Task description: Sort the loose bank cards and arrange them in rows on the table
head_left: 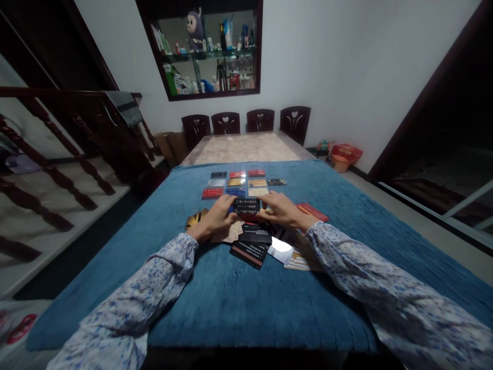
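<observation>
A black card (246, 206) with pale lettering is held flat between both hands just above the blue cloth (239, 303). My left hand (215, 218) pinches its left end and my right hand (280, 209) grips its right end. Beyond it several cards (242, 185) lie face up in neat rows, red, gold, blue and dark ones. Under and behind my hands is a loose heap of cards (254, 244), mostly black, with a red one (313, 211) at the right and a gold-striped one (195, 218) at the left.
The blue cloth covers the near half of a long table; its bare pale top (246, 148) runs to several dark chairs (246, 123) at the wall. A dark wooden stair railing (69, 139) stands on the left. A red basket (344, 155) sits on the floor at right.
</observation>
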`<state>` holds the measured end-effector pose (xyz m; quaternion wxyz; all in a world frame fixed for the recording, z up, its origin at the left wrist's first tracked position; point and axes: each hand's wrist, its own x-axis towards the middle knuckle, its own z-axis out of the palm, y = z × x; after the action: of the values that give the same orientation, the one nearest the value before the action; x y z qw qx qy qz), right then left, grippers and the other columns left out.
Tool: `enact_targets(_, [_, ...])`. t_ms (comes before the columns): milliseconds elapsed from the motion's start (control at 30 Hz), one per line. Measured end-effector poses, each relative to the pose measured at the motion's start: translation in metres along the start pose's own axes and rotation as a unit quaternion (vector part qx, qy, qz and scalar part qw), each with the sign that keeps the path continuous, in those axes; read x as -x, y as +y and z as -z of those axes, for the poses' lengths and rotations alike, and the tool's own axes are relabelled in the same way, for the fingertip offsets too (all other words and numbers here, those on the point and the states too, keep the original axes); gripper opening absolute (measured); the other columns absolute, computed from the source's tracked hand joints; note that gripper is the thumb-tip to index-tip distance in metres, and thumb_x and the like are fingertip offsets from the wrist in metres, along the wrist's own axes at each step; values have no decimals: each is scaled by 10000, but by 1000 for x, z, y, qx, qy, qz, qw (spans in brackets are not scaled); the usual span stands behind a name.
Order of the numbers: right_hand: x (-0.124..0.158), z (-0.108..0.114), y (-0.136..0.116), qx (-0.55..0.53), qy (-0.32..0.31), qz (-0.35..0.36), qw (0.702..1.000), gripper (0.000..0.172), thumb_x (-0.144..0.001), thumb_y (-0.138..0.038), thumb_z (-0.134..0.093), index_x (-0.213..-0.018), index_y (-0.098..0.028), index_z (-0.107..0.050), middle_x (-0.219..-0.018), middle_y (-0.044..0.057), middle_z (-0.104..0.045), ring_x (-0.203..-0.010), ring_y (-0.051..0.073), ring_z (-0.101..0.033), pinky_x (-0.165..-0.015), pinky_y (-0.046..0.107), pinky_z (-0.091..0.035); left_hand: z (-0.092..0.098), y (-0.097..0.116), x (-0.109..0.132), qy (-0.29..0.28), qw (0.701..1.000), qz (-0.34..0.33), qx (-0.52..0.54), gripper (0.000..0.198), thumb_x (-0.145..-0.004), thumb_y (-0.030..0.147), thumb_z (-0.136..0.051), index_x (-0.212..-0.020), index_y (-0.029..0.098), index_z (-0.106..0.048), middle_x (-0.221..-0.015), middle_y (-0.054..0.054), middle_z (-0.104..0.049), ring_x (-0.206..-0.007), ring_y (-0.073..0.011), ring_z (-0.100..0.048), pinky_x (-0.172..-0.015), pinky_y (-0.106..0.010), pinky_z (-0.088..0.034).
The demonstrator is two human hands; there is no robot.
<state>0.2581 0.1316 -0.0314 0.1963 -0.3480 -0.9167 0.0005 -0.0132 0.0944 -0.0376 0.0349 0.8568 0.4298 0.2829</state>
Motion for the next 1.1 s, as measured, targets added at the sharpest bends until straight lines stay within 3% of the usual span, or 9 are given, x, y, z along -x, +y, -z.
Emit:
enact_targets(367, [-33,0,6,-27,-14,24,999,428,-880,-409,-753,-1233,-177,-682,-943,74,-730,-912,227,-610,-726,295,-388,16,-25,-12,-21,1000,7,-13,499,-803,105,-651,-1298,141,-600,-1091,-114,-625,-1019,-256,-617,-962,-433,-552])
enact_targets(633, [-63,-15,15,-34,-1,25,999,458,-855,-401,-789,-1229,-156,-695,-888,70,-732,-870,228,-630,-749,314,-431,25,-47,-20,-31,999,25,-23,480,-797,132,-655,-1275,140,-614,-1085,-121,-635,-1012,-268,-629,-950,-439,-557])
enact_targets(767, [-76,-14,18,-49,-7,58,997,413,-872,-429,-761,-1187,-166,-709,-914,80,-728,-893,233,-624,-781,332,-443,30,-58,-25,-28,999,32,-24,439,-784,127,-647,-1221,168,-640,-1059,-101,-637,-1000,-262,-635,-927,-420,-568])
enact_targets(933, [-92,-10,15,-43,-13,51,998,320,-864,-399,-772,-1089,-175,-726,-922,69,-718,-884,213,-592,-747,302,-406,36,-71,-31,-23,999,36,-25,373,-780,137,-654,-1151,171,-667,-1049,-91,-647,-993,-258,-635,-934,-406,-563])
enact_targets(1100, [-113,-13,15,-35,-23,39,998,339,-883,-365,-755,-1159,-174,-708,-997,88,-733,-951,233,-588,-744,294,-393,43,-82,-37,-16,998,61,-30,403,-780,182,-701,-1181,155,-665,-1046,-93,-647,-983,-254,-634,-931,-393,-550])
